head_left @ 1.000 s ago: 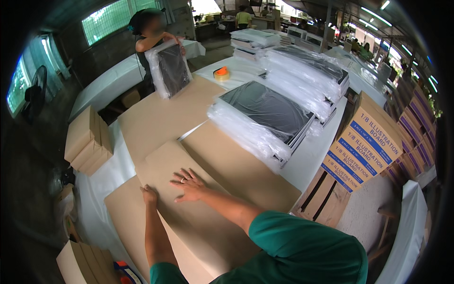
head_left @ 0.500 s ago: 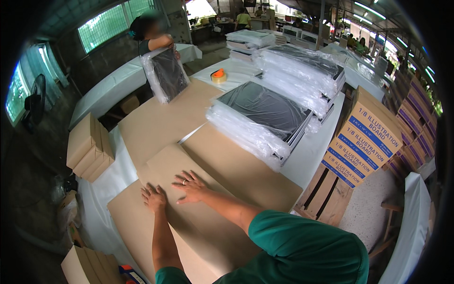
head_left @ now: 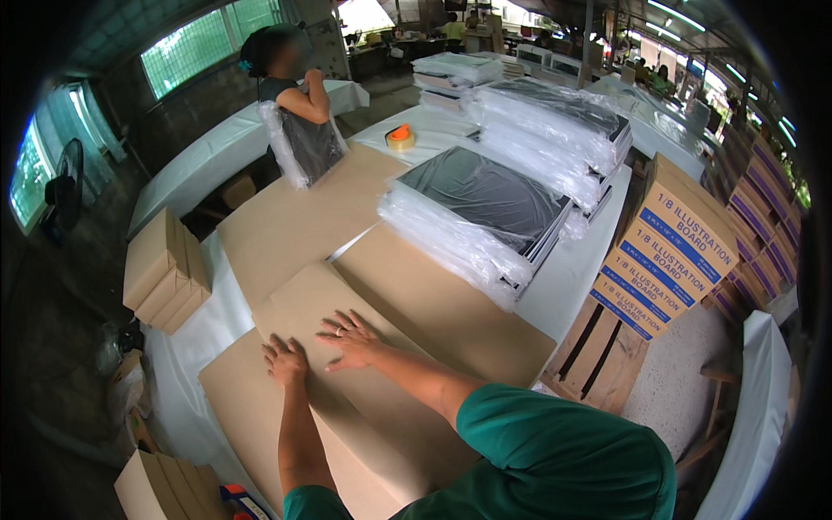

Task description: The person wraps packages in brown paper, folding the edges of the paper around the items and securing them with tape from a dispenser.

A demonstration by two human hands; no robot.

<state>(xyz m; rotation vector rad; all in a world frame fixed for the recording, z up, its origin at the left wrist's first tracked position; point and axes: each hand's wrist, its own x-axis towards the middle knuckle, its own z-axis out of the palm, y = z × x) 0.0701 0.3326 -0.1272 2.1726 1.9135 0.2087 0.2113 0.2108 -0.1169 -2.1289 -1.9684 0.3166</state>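
Observation:
A large sheet of brown kraft paper (head_left: 373, 418) lies on the table in front of me, part of it folded over into a long flap. My left hand (head_left: 284, 360) rests on the paper near the flap's left edge, fingers spread. Beside it, my right hand (head_left: 348, 340), with a ring on one finger, presses flat on the flap, also with its fingers apart. Neither hand grips anything. Another brown sheet (head_left: 299, 212) is spread beyond my hands. A stack of dark flat panels in clear plastic wrap (head_left: 485, 195) sits on the paper to the right.
Across the table a co-worker (head_left: 290, 95) stands behind an upright plastic-wrapped panel (head_left: 314, 149). An orange tape roll (head_left: 400, 139) lies nearby. Brown packets (head_left: 165, 273) stand at the left edge. Stacked cartons (head_left: 667, 251) rise on a wooden pallet (head_left: 594, 355) at right.
The co-worker has straightened up and lifted an arm from the upright panel toward the head. My hands stay on the folded paper almost unmoved.

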